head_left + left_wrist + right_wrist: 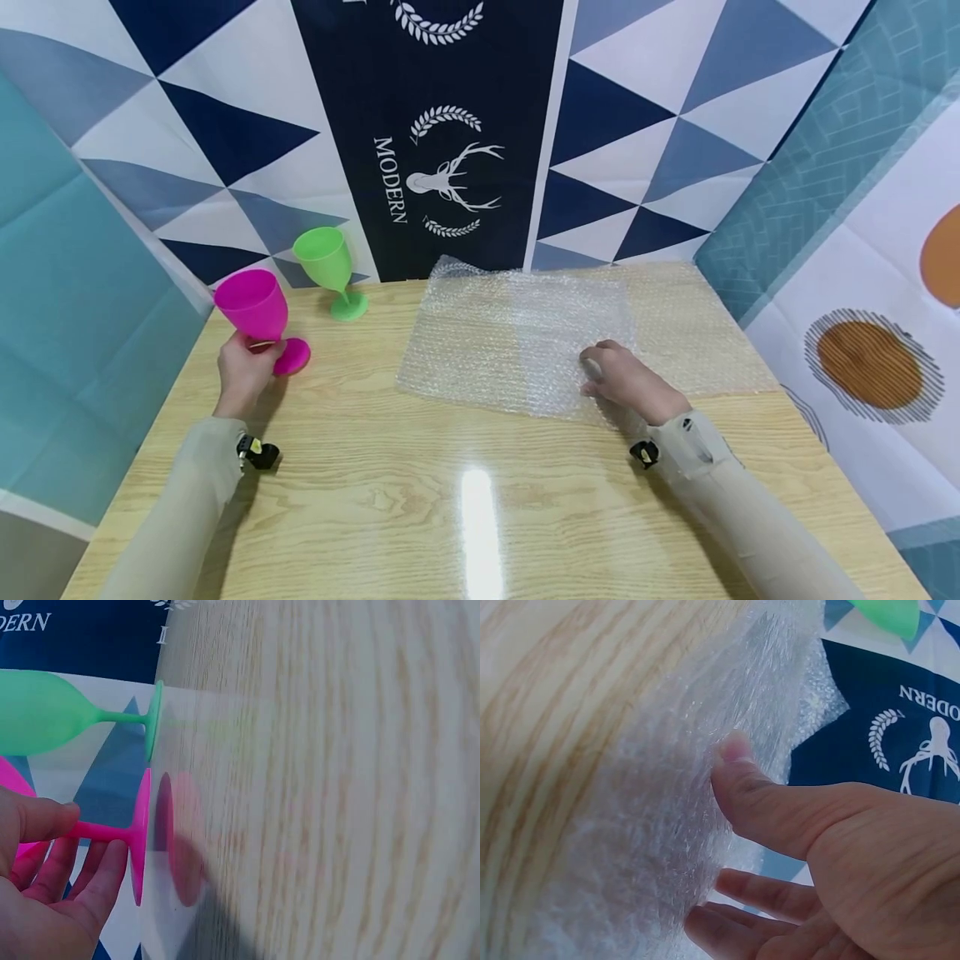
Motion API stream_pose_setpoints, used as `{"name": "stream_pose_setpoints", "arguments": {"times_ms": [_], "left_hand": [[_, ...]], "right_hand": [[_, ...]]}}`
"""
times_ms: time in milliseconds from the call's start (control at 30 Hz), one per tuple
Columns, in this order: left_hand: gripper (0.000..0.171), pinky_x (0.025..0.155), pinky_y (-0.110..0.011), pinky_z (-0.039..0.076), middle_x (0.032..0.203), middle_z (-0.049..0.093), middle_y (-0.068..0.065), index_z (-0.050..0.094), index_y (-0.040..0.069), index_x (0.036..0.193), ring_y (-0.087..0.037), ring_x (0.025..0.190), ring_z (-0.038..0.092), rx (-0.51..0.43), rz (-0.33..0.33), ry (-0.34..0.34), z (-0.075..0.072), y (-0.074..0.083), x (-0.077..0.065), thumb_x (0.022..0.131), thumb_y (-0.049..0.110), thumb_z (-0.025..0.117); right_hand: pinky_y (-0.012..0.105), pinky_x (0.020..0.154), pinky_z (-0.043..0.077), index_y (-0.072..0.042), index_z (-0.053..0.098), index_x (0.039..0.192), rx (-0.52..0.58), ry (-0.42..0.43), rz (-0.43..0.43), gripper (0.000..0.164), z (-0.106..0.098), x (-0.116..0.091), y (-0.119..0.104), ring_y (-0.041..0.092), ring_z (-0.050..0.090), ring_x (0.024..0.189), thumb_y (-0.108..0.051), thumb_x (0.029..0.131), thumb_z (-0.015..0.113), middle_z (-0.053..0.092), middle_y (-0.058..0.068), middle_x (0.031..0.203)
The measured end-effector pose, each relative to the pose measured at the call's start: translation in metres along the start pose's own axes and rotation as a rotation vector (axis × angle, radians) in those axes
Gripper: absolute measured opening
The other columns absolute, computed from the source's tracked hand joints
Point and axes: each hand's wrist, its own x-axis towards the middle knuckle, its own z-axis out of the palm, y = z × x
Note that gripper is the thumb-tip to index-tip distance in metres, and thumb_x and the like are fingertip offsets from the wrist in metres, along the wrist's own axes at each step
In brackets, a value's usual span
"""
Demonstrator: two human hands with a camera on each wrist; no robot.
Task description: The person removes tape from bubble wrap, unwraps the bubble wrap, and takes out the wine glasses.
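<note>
In the head view my left hand (243,372) pinches the stem of a bright pink plastic goblet (257,308) at the table's left side. The goblet leans, and in the left wrist view its round foot (140,847) is a little off the tabletop. Just behind it a green goblet (326,260) stands upright. My right hand (628,382) rests on a sheet of clear bubble wrap (495,342) spread flat. Thumb and fingers are apart and loosely bent in the right wrist view, fingertips (736,746) against the wrap.
The bubble wrap reaches across the back right of the wooden table (360,483). A patterned cloth backdrop (465,100) rises directly behind the table's rear edge, with teal and white coverings on both sides. A bright light reflection lies near the front middle.
</note>
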Motion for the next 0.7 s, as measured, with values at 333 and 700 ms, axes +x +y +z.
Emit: {"name": "stream_pose_setpoints", "arguments": {"times_ms": [333, 700], "left_hand": [[0.043, 0.101, -0.039, 0.057, 0.133, 0.064, -0.024, 0.058, -0.003, 0.134, -0.034, 0.123, 0.06, 0.037, -0.002, 0.01, 0.0026, -0.0061, 0.0023, 0.094, 0.011, 0.069], [0.043, 0.091, -0.027, 0.056, 0.131, 0.066, -0.023, 0.059, -0.002, 0.133, -0.033, 0.122, 0.062, 0.037, 0.005, 0.024, 0.0015, -0.0061, 0.0085, 0.094, 0.011, 0.07]], "right_hand": [[0.057, 0.1, 0.053, 0.009, 0.063, 0.125, -0.002, -0.012, 0.011, 0.048, 0.0022, -0.0038, -0.0004, 0.049, 0.058, 0.117, -0.014, 0.088, 0.082, 0.06, 0.033, 0.125], [0.056, 0.101, 0.053, 0.009, 0.064, 0.125, 0.001, -0.011, 0.019, 0.047, 0.0019, -0.0026, -0.0015, 0.048, 0.058, 0.119, -0.015, 0.088, 0.082, 0.061, 0.032, 0.126]]}}
